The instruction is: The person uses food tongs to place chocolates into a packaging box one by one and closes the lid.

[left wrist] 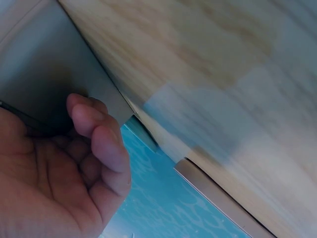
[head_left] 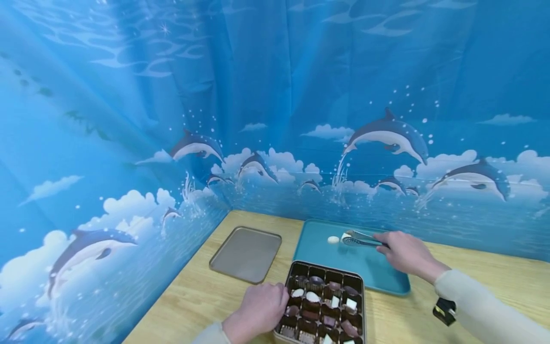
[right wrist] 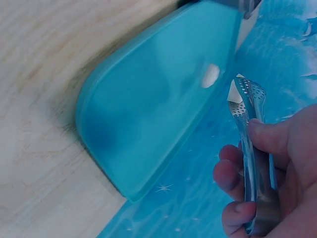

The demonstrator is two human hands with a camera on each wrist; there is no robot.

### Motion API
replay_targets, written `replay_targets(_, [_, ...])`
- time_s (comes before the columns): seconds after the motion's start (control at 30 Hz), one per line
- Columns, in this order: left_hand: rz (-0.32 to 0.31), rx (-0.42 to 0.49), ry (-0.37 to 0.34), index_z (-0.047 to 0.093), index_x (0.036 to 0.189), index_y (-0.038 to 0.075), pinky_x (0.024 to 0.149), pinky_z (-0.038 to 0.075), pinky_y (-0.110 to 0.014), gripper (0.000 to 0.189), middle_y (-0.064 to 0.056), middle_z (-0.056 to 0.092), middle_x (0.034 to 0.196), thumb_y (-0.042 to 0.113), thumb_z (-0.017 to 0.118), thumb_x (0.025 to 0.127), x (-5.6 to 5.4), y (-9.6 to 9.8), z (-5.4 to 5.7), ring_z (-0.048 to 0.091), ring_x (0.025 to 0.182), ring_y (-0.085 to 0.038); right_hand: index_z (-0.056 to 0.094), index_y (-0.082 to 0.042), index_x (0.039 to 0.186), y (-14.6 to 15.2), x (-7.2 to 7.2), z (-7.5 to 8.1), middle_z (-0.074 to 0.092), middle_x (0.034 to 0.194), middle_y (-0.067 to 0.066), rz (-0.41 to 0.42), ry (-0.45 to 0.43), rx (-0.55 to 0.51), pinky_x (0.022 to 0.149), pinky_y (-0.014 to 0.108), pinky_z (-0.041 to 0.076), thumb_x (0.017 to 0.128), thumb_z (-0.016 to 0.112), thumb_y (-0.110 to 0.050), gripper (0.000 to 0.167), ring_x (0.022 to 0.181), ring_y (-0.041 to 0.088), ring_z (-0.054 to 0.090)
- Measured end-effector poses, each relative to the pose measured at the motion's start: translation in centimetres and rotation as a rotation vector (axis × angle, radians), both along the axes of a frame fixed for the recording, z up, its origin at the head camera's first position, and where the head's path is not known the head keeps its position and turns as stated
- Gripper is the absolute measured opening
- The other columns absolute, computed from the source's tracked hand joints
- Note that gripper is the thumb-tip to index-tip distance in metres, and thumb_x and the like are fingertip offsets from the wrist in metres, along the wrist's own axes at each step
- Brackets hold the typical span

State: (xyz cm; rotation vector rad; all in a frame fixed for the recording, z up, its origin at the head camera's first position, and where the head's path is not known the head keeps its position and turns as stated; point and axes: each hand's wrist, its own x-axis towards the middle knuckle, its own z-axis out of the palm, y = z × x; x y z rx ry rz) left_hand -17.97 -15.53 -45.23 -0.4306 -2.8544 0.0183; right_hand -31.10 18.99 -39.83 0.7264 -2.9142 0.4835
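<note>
My right hand (head_left: 408,253) holds metal tongs (head_left: 366,239) over the teal tray (head_left: 365,267). Between the tongs' perforated tips is a small white piece (right wrist: 235,92), clear of the tray in the right wrist view. A white oval piece (head_left: 333,240) lies on the tray, just left of the tips. With curled fingers, my left hand (head_left: 259,308) grips the left edge of a metal box (head_left: 328,268) of chocolates. Its brown divided insert holds dark, reddish-brown and white pieces. The left wrist view shows the fingers against the box's outer wall (left wrist: 49,54).
A shallow grey-brown metal tray or lid (head_left: 247,253) lies on the wooden table (head_left: 202,286), left of the box. Behind the table hangs a blue dolphin-printed curtain (head_left: 266,119). The box stands close to the teal tray's near edge.
</note>
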Motion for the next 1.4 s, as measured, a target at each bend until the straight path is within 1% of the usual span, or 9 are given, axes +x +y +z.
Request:
replay_targets(0.27, [0.004,0.026,-0.030,0.053,0.070,0.016,0.039,0.036,-0.029,0.038,0.003,0.044,0.056,0.029,0.046,0.105,-0.1,-0.1,0.0,0.045,0.045,-0.015,0.065,-0.005,0.131,-0.1,3.9,2.0,0.070,0.124,0.018,0.054,0.026,-0.007,0.043,0.025,0.031,0.095,0.068,-0.017,0.038,0.044,0.007,0.033])
replay_targets(0.37, [0.003,0.033,-0.026,0.053,0.071,0.015,0.040,0.037,-0.031,0.038,0.002,0.046,0.056,0.029,0.045,0.105,0.0,0.0,0.0,0.048,0.046,-0.017,0.067,-0.007,0.130,-0.3,5.4,2.6,0.071,0.123,0.014,0.086,0.039,-0.007,0.047,0.024,0.033,0.093,0.070,-0.018,0.038,0.050,0.003,0.044])
replay_targets(0.7, [0.011,0.065,-0.049,0.055,0.071,0.015,0.042,0.039,-0.031,0.040,0.002,0.047,0.056,0.030,0.043,0.106,0.0,-0.1,0.1,0.049,0.047,-0.016,0.069,-0.015,0.129,-1.2,10.1,3.4,0.074,0.117,0.000,0.199,0.068,0.008,0.058,0.022,0.043,0.093,0.071,-0.024,0.037,0.078,-0.001,0.064])
replay_targets(0.8, [0.010,0.076,-0.058,0.056,0.071,0.014,0.042,0.038,-0.030,0.040,0.002,0.047,0.056,0.030,0.043,0.106,0.0,-0.1,0.1,0.048,0.047,-0.015,0.068,-0.017,0.129,-1.7,11.2,3.3,0.073,0.109,-0.007,0.266,0.062,0.004,0.058,0.023,0.046,0.094,0.069,-0.025,0.036,0.077,-0.002,0.064])
replay_targets(0.93, [0.010,0.099,-0.064,0.055,0.071,0.015,0.043,0.038,-0.029,0.041,0.003,0.046,0.056,0.029,0.042,0.106,0.1,0.0,0.2,0.046,0.047,-0.014,0.068,-0.018,0.130,-2.4,12.4,2.9,0.073,0.109,-0.008,0.342,0.034,0.013,0.062,0.027,0.052,0.096,0.067,-0.027,0.035,0.082,0.001,0.067])
replay_targets(1.07, [0.008,0.099,-0.059,0.056,0.070,0.015,0.043,0.039,-0.029,0.041,0.002,0.048,0.056,0.029,0.042,0.107,0.1,0.0,0.4,0.047,0.047,-0.014,0.067,-0.018,0.131,-3.1,13.1,2.4,0.074,0.118,0.001,0.385,-0.031,0.047,0.070,0.033,0.059,0.096,0.067,-0.030,0.037,0.093,0.012,0.073])
replay_targets(1.17, [0.009,0.092,-0.052,0.056,0.070,0.015,0.043,0.040,-0.030,0.041,0.001,0.049,0.057,0.030,0.042,0.106,0.0,0.0,0.3,0.049,0.048,-0.016,0.069,-0.017,0.129,-3.7,13.3,2.1,0.074,0.113,0.001,0.412,-0.085,0.039,0.066,0.028,0.057,0.095,0.069,-0.028,0.037,0.085,0.005,0.070])
replay_targets(1.27, [0.011,0.081,-0.039,0.055,0.070,0.015,0.043,0.041,-0.032,0.041,0.000,0.050,0.057,0.030,0.043,0.106,-0.1,0.0,0.3,0.051,0.049,-0.017,0.071,-0.017,0.126,-4.2,13.5,1.8,0.072,0.102,-0.009,0.435,-0.109,0.012,0.059,0.021,0.050,0.093,0.070,-0.025,0.034,0.075,-0.006,0.061])
replay_targets(1.4, [0.016,0.084,-0.048,0.055,0.071,0.015,0.044,0.042,-0.033,0.040,0.000,0.050,0.058,0.030,0.043,0.106,0.0,0.1,0.3,0.052,0.050,-0.018,0.070,-0.017,0.126,-4.6,13.8,1.7,0.071,0.099,-0.014,0.450,-0.127,0.000,0.058,0.020,0.048,0.093,0.071,-0.025,0.034,0.073,-0.010,0.056])
